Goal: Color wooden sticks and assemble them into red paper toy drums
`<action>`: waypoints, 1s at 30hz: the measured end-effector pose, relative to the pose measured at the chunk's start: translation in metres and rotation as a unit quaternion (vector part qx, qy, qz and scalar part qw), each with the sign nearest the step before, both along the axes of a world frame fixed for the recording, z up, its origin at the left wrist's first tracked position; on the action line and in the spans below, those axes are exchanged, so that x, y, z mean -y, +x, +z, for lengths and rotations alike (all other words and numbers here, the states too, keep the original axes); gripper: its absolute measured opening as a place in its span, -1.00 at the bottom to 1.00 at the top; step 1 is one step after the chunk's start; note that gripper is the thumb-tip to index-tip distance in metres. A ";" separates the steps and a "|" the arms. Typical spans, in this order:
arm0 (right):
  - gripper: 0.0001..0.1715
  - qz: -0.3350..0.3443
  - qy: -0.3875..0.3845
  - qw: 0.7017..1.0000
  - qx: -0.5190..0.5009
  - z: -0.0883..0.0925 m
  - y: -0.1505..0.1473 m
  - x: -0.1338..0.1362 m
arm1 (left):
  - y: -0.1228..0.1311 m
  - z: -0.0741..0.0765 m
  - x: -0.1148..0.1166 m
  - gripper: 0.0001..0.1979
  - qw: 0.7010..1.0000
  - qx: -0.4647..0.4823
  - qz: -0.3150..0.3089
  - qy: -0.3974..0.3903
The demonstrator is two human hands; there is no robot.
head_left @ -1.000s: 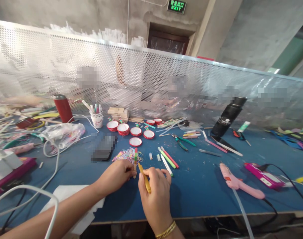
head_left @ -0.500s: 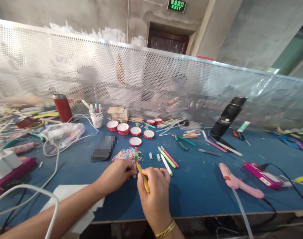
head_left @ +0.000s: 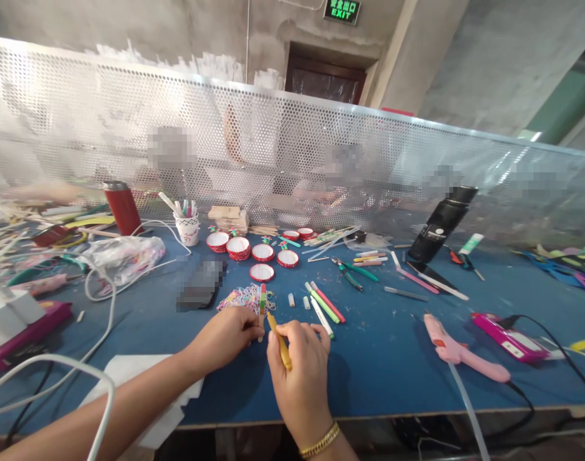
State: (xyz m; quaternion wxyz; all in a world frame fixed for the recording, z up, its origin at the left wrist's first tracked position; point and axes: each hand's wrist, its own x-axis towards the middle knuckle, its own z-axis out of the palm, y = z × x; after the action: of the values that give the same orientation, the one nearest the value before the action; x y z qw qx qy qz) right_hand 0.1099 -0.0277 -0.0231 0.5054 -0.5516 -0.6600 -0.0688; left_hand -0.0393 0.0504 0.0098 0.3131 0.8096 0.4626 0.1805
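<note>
Between the thumb and fingers of my left hand (head_left: 234, 334) is a narrow wooden craft stick (head_left: 262, 306), upright, with red and green bands coloured on its upper part. My right hand (head_left: 299, 368) is closed around a yellow marker (head_left: 280, 344), its tip close beside the stick; whether they touch I cannot tell. Just beyond my left hand lies a heap of pastel rubber bands (head_left: 239, 298). To the right of the stick are two loose marker caps (head_left: 291, 300), a light green marker (head_left: 323, 303), a red marker (head_left: 329, 301) and a white marker (head_left: 321, 319).
Several red-rimmed round dishes (head_left: 262, 273) stand behind the heap, near a phone (head_left: 202, 285). Green-handled pliers (head_left: 348, 276) lie farther right. A pink glue gun (head_left: 465, 354) with its cord is at right; white cables (head_left: 104, 390) cross the left. A black bottle (head_left: 441, 224) stands behind.
My right hand has shifted slightly right, drawing the yellow marker's tip a little away from the stick. My left hand and the stick stay nearly still.
</note>
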 end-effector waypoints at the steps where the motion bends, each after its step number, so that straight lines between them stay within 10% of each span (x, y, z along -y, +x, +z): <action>1: -0.90 0.002 0.003 1.000 -0.001 0.000 0.000 0.000 | 0.000 -0.001 0.000 -0.79 1.000 0.001 -0.001 0.000; 30: -0.88 0.003 -0.004 1.000 0.003 0.002 0.000 0.002 | -0.001 -0.003 -0.001 -0.80 1.000 0.006 0.000 -0.002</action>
State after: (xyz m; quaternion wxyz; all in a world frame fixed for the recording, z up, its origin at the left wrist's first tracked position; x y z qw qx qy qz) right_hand 0.1099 -0.0292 -0.0214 0.5013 -0.5518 -0.6631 -0.0663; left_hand -0.0400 0.0513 0.0073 0.3176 0.8078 0.4610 0.1847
